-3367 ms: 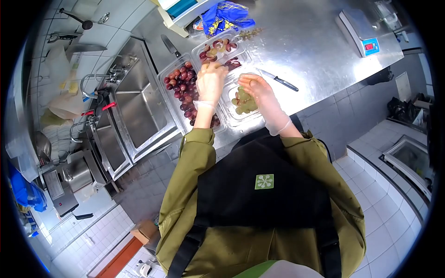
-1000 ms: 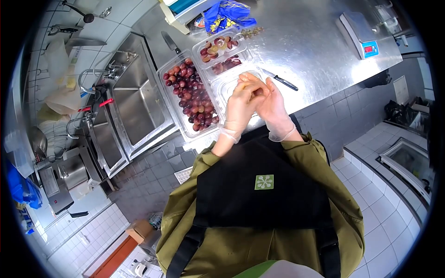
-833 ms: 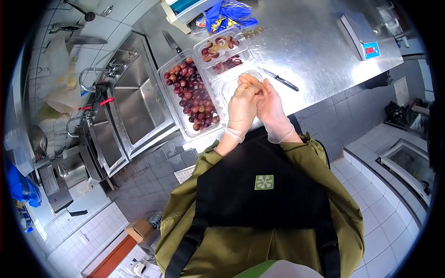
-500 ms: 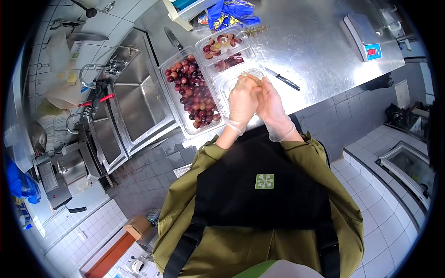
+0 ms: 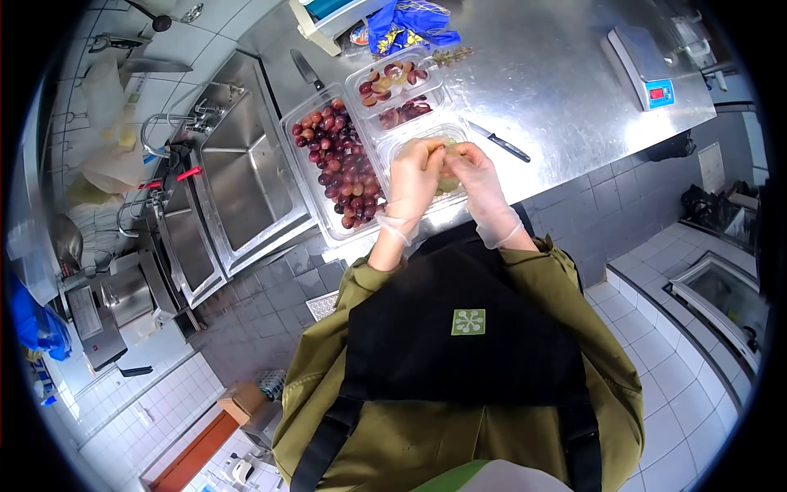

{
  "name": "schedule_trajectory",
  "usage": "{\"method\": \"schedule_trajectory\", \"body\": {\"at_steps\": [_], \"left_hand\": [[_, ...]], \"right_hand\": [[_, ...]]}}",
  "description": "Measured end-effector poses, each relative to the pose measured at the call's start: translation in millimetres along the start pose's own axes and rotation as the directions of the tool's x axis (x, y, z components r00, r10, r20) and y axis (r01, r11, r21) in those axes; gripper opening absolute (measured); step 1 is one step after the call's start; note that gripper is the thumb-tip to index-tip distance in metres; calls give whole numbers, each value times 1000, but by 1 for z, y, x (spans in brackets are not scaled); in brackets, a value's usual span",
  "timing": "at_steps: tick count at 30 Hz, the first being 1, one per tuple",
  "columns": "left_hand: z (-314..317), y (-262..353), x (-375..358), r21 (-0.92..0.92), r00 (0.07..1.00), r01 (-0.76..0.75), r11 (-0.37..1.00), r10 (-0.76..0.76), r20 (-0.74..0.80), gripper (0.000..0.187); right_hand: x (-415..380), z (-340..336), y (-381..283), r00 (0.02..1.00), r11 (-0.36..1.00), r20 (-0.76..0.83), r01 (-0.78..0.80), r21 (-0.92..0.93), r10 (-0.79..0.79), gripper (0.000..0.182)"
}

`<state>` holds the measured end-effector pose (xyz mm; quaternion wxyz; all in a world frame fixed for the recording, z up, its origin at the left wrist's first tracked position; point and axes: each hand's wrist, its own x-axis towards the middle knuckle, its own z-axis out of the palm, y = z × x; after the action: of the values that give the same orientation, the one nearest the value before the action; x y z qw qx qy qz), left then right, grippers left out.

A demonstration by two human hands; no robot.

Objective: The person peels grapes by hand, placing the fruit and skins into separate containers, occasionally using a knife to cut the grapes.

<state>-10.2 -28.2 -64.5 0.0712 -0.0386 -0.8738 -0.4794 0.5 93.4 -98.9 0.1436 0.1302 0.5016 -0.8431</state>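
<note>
My left hand (image 5: pixel 414 179) and my right hand (image 5: pixel 478 179) wear clear gloves and meet over a clear plastic container (image 5: pixel 392 148). Thumbs and fingers of both are pinched together at the tips; what lies between them is hidden. Pale green peeled grapes (image 5: pixel 448 184) show in the container between the hands. Left of it, whole red grapes (image 5: pixel 348 164) fill much of a long clear tray (image 5: pixel 293 152). Just beyond, a divided clear container (image 5: pixel 352 86) holds cut grapes (image 5: pixel 379 85) and dark red grape skins (image 5: pixel 404 113).
A small knife (image 5: pixel 510 147) lies right of my hands on the steel table (image 5: pixel 541 74). A larger knife (image 5: pixel 307 69) rests behind the tray. A grape stem (image 5: pixel 453 55), blue bag (image 5: pixel 414 26) and scale (image 5: pixel 639 66) stand farther back. Steel sinks (image 5: pixel 246 184) are left.
My hands were clasped closely together over the container; now they are farther apart, with only the fingertips meeting. The left hand has shifted left, and pale green grapes now show between them.
</note>
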Motion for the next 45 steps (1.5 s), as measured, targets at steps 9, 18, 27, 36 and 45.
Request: {"method": "schedule_trajectory", "body": {"at_steps": [9,18,27,36,45], "left_hand": [[-7,5,0,144,995,2,990,-16,96,11],[-6,-36,14,-438,954,297,849,-279,106,12],[-16,-69,58,536,994,-59,842,97,-44,9],[-29,-69,100,726,962,-252,640,250,114,29],[-41,-64,116,698,942,-276,661,40,334,22]], "right_hand": [[15,-18,24,997,929,21,82,-362,-80,9],[6,-11,2,995,999,98,15,-36,-12,7],[8,-19,26,888,362,220,376,-853,-404,10],[8,-17,19,901,553,187,393,-735,-392,20],[13,-17,16,991,871,116,109,-480,-60,22]]}}
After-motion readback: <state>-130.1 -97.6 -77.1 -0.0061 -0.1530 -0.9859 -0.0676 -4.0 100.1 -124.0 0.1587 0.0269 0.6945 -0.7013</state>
